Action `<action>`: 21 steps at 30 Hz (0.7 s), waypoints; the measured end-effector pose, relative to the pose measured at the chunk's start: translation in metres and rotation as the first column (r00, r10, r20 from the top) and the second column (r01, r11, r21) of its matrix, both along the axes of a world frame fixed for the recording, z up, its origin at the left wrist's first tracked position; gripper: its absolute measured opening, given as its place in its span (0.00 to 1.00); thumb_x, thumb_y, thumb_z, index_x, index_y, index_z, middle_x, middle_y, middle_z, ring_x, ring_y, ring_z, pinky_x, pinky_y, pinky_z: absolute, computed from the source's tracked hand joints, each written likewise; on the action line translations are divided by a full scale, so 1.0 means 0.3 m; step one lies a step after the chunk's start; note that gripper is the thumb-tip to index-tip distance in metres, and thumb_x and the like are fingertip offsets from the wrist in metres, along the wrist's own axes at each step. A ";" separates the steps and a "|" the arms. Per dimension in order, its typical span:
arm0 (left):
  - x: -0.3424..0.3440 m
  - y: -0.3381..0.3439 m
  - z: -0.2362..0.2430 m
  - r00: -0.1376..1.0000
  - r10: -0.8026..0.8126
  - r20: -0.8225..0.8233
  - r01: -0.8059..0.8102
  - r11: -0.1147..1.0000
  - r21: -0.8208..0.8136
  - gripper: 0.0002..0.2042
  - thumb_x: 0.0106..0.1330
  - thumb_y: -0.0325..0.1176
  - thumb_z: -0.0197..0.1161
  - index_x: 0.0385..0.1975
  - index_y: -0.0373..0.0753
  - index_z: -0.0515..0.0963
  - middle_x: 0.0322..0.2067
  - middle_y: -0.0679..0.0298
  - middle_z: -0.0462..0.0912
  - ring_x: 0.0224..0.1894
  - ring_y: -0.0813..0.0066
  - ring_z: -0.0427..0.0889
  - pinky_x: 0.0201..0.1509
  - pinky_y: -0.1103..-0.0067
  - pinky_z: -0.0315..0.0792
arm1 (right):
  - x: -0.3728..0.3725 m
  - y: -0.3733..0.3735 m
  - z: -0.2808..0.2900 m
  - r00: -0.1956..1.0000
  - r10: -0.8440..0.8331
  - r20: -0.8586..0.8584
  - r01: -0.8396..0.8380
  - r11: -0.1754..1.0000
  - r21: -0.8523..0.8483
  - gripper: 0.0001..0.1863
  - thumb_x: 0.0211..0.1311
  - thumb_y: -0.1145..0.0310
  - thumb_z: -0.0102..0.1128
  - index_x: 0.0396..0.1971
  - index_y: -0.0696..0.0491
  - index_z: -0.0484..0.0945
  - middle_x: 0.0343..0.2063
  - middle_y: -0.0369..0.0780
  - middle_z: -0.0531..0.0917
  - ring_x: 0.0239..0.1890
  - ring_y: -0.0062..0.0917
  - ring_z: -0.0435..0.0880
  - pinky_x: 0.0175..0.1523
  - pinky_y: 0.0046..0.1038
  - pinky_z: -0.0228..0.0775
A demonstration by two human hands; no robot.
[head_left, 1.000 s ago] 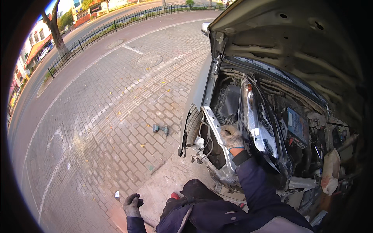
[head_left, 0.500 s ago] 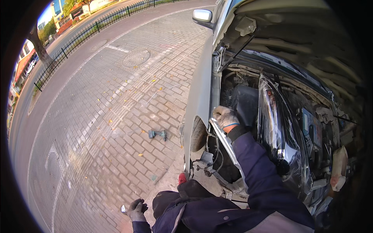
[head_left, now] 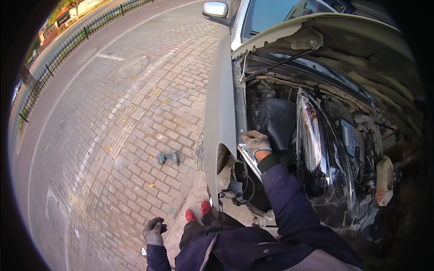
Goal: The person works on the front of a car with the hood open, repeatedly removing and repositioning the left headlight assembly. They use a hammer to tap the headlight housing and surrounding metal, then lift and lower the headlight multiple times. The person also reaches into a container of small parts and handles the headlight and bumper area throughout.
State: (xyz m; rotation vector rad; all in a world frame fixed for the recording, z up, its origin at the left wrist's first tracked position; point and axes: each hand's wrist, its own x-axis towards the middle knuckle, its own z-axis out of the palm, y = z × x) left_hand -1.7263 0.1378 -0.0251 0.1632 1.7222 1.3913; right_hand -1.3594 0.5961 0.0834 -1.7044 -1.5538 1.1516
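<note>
My right hand (head_left: 256,142), in a stained knit glove, is closed at the metal rail (head_left: 248,158) along the inner edge of the car's left fender (head_left: 219,99); what its fingertips grip is hidden. Beside it lie a black plastic housing (head_left: 273,122) and a headlamp in clear wrap (head_left: 318,153), resting across the engine bay. Below the rail hang wires and a bracket (head_left: 235,187). My left hand (head_left: 153,232), in a grey glove with dark fingertips, hangs low over the pavement, fingers loosely bent and apart, holding nothing that I can see.
The raised hood (head_left: 361,54) arches over the bay, with a strut (head_left: 280,65). A cordless tool (head_left: 168,158) lies on the brick pavement (head_left: 113,158) left of the tire. My red shoes (head_left: 199,212) stand by the fender corner. A mirror (head_left: 216,11) and railing (head_left: 72,49) are beyond.
My right hand has moved farther up along the rail and stays closed there. The view has shifted, showing more of the windshield and both my shoes. My left hand still hangs low.
</note>
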 end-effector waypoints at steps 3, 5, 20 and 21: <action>-0.018 0.021 -0.019 1.000 -0.018 0.015 0.018 1.000 -0.002 0.09 0.76 0.20 0.63 0.52 0.32 0.86 0.43 0.54 0.93 0.32 0.65 0.93 0.35 0.71 0.90 | -0.023 -0.003 0.003 0.996 -0.053 0.076 0.049 0.998 0.048 0.15 0.66 0.61 0.77 0.46 0.56 0.91 0.42 0.43 0.94 0.45 0.28 0.92 0.56 0.31 0.83; -0.021 0.016 -0.040 0.999 -0.025 0.031 0.026 0.999 -0.025 0.10 0.75 0.19 0.62 0.51 0.31 0.85 0.44 0.53 0.92 0.33 0.64 0.93 0.35 0.71 0.90 | -0.037 -0.012 0.007 0.985 -0.096 0.142 0.086 0.994 0.073 0.16 0.65 0.60 0.77 0.46 0.56 0.91 0.41 0.45 0.94 0.44 0.29 0.93 0.56 0.32 0.83; -0.077 -0.061 -0.133 0.999 -0.041 0.020 0.043 0.996 -0.084 0.10 0.75 0.20 0.62 0.51 0.33 0.86 0.43 0.55 0.93 0.31 0.66 0.92 0.34 0.72 0.88 | -0.094 -0.063 0.050 0.916 -0.213 0.339 0.170 0.974 0.152 0.16 0.65 0.59 0.74 0.41 0.58 0.89 0.37 0.48 0.93 0.41 0.37 0.93 0.53 0.38 0.83; -0.082 -0.064 -0.136 0.999 -0.040 0.019 0.042 0.996 -0.077 0.10 0.75 0.20 0.62 0.51 0.33 0.86 0.43 0.55 0.93 0.31 0.66 0.92 0.34 0.73 0.88 | -0.093 -0.066 0.040 0.919 -0.221 0.326 0.169 0.969 0.180 0.16 0.65 0.59 0.75 0.41 0.58 0.89 0.36 0.47 0.93 0.40 0.35 0.92 0.52 0.37 0.83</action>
